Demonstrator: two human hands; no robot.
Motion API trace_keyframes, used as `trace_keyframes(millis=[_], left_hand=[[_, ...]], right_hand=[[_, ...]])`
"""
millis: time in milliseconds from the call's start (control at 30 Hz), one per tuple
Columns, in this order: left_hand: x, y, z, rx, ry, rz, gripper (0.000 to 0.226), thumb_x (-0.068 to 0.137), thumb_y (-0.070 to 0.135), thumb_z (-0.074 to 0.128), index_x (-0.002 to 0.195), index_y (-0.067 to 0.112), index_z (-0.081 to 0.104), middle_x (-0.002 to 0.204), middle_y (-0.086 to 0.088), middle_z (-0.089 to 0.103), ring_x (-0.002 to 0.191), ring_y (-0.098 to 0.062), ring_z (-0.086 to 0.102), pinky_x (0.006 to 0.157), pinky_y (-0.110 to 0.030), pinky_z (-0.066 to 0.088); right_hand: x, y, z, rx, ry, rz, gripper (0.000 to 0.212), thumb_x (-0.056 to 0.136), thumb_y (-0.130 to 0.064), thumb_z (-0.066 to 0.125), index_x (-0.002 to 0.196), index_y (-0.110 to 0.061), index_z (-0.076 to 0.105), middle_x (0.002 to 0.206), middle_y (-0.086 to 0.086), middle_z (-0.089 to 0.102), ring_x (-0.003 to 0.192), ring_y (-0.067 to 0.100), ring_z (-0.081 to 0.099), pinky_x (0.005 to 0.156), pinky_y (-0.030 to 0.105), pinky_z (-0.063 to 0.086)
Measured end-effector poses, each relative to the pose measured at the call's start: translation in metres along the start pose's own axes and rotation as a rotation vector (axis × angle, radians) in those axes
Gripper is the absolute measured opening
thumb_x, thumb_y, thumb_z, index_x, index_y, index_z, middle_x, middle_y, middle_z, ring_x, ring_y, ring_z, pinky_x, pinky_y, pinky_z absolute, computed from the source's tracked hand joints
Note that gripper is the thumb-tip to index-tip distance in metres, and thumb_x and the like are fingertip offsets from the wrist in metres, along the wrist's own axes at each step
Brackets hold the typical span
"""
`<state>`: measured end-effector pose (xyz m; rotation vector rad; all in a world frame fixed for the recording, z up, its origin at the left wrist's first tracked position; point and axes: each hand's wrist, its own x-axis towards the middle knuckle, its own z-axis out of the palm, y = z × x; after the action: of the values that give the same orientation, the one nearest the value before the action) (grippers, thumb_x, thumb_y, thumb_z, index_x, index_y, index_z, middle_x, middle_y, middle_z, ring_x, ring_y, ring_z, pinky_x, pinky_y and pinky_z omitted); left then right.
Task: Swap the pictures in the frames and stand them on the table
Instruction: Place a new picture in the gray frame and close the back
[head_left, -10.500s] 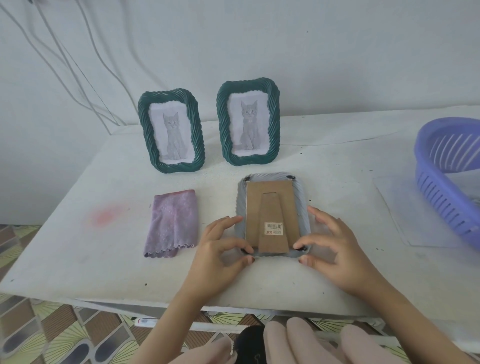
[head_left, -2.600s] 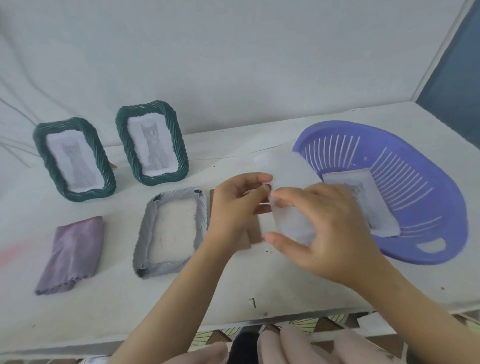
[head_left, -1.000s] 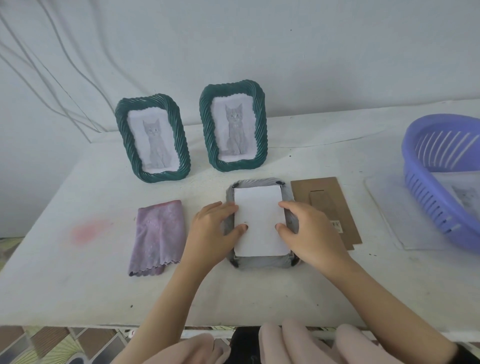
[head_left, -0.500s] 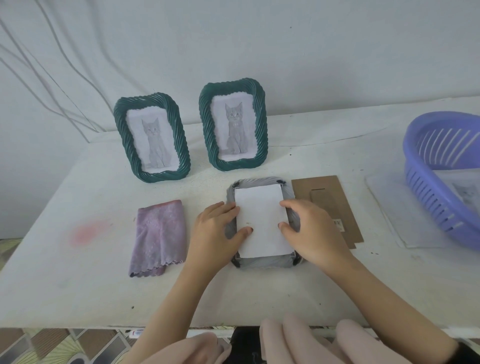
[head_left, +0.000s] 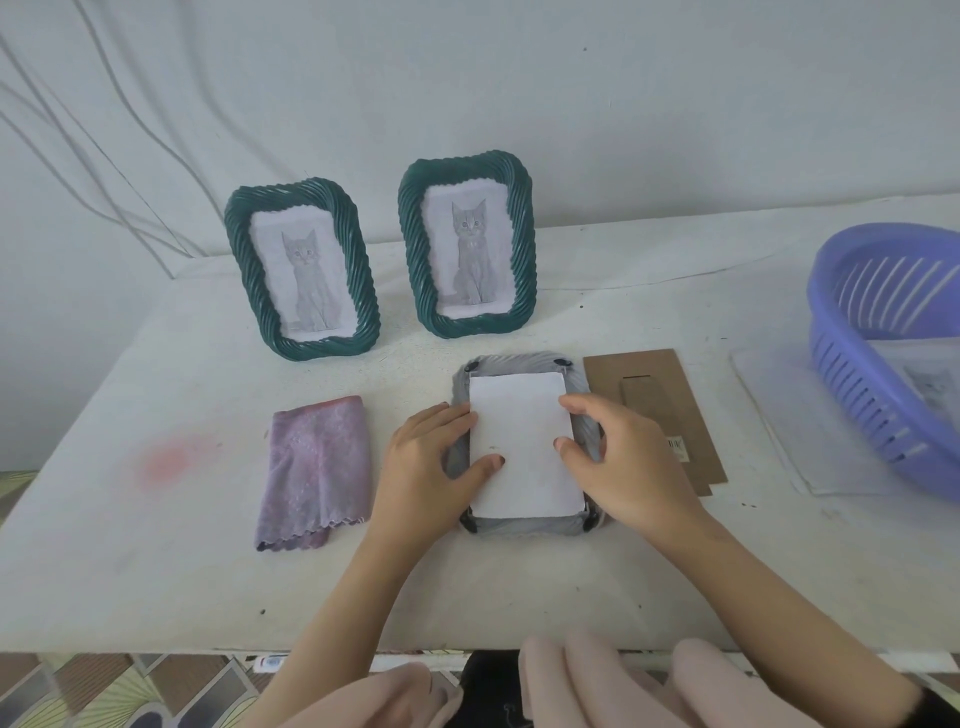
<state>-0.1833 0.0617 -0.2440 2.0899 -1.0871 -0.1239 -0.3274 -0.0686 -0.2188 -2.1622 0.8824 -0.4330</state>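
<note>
A grey frame (head_left: 519, 525) lies face down in the middle of the white table (head_left: 156, 571). A white picture (head_left: 522, 441) rests blank side up in its back opening. My left hand (head_left: 431, 467) presses the picture's left edge, thumb on the paper. My right hand (head_left: 618, 462) presses the right edge with thumb and fingertips. The frame's brown cardboard backing (head_left: 660, 395) with its stand flap lies flat just to the right. Two green frames (head_left: 304, 270) (head_left: 470, 257) with cat pictures stand upright at the back.
A folded purple cloth (head_left: 317, 473) lies left of the grey frame. A purple plastic basket (head_left: 883, 353) at the right edge holds another cat picture (head_left: 932, 387) and sits on a clear sheet (head_left: 795, 436). Cables hang on the wall at left.
The backing came off the grey frame and now lies beside it. A white picture was brought from the basket side and laid into the frame. In the last half second my fingers barely shifted.
</note>
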Motion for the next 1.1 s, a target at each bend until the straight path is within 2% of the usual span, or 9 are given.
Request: trace_keyframes(millis=[200,367,433,533,600,700,800,967,1100], left_hand=[[0.001,-0.001,0.000,0.045,-0.027,0.003,0.054,0.069,0.044,0.066,0.112,0.012,0.067,0.121,0.000,0.063,0.115,-0.019,0.052,0.099,-0.026,0.032],[-0.001,-0.001,0.000,0.044,-0.026,0.023,0.059,0.075,0.056,0.049,0.114,0.014,0.066,0.121,0.002,0.063,0.113,-0.014,0.051,0.098,-0.021,0.030],[-0.001,-0.001,-0.001,0.020,-0.028,0.031,0.058,0.077,0.053,0.047,0.117,0.015,0.064,0.121,0.004,0.062,0.110,-0.006,0.047,0.098,-0.020,0.030],[-0.002,-0.003,-0.002,-0.029,-0.031,0.033,0.059,0.076,0.050,0.048,0.121,0.014,0.061,0.114,0.009,0.060,0.107,-0.001,0.044,0.097,-0.020,0.033],[-0.001,-0.005,-0.004,-0.046,-0.044,0.028,0.060,0.073,0.048,0.051,0.122,0.014,0.060,0.112,0.013,0.056,0.107,0.000,0.044,0.096,-0.015,0.031],[0.000,-0.007,-0.005,-0.035,-0.064,0.033,0.055,0.072,0.039,0.060,0.121,0.014,0.061,0.116,0.013,0.056,0.110,-0.003,0.044,0.096,-0.006,0.023],[0.001,-0.006,-0.005,-0.015,-0.073,0.014,0.052,0.072,0.034,0.061,0.120,0.016,0.061,0.126,0.006,0.057,0.114,-0.005,0.043,0.099,-0.013,0.023],[0.001,-0.004,-0.006,-0.023,-0.072,0.008,0.050,0.074,0.036,0.060,0.118,0.015,0.063,0.125,0.003,0.059,0.118,-0.014,0.048,0.101,-0.022,0.029],[0.000,-0.005,-0.008,-0.067,-0.082,0.020,0.060,0.071,0.052,0.054,0.120,0.017,0.062,0.125,0.010,0.056,0.118,-0.005,0.044,0.102,-0.014,0.027]], right_hand=[[0.000,0.001,0.001,-0.029,-0.006,-0.014,0.045,0.086,-0.024,0.060,0.130,-0.023,0.051,0.132,-0.009,0.054,0.122,0.007,0.047,0.095,0.017,0.033],[0.000,0.001,0.002,-0.032,-0.006,-0.017,0.044,0.087,-0.024,0.059,0.130,-0.024,0.051,0.132,-0.009,0.053,0.120,0.007,0.047,0.092,0.016,0.031],[0.000,0.002,0.001,-0.018,-0.007,-0.012,0.044,0.087,-0.025,0.059,0.130,-0.024,0.051,0.127,-0.008,0.056,0.100,0.003,0.053,0.088,0.016,0.033],[0.000,0.002,0.002,-0.018,-0.003,-0.008,0.044,0.086,-0.026,0.059,0.130,-0.025,0.051,0.097,-0.014,0.056,0.060,-0.009,0.036,0.076,0.017,0.033],[0.000,0.003,0.002,-0.035,-0.009,-0.005,0.045,0.086,-0.026,0.059,0.130,-0.026,0.051,0.079,-0.025,0.043,0.056,-0.010,0.032,0.073,0.018,0.032],[0.001,0.002,0.001,-0.050,-0.018,-0.014,0.045,0.086,-0.027,0.059,0.131,-0.026,0.050,0.070,-0.028,0.033,0.054,-0.009,0.030,0.066,0.019,0.032],[0.001,0.002,0.000,-0.043,-0.023,-0.028,0.045,0.086,-0.024,0.059,0.131,-0.025,0.051,0.066,-0.027,0.031,0.054,-0.009,0.031,0.059,0.009,0.029],[0.001,-0.001,-0.006,0.044,0.029,-0.020,0.039,0.087,-0.018,0.059,0.126,-0.023,0.055,0.071,-0.026,0.042,0.059,-0.007,0.047,0.062,0.002,0.034],[0.001,0.005,-0.017,-0.041,0.203,-0.018,0.034,0.086,-0.018,0.057,0.120,-0.022,0.059,0.103,-0.005,0.063,0.078,0.005,0.054,0.071,0.016,0.041]])
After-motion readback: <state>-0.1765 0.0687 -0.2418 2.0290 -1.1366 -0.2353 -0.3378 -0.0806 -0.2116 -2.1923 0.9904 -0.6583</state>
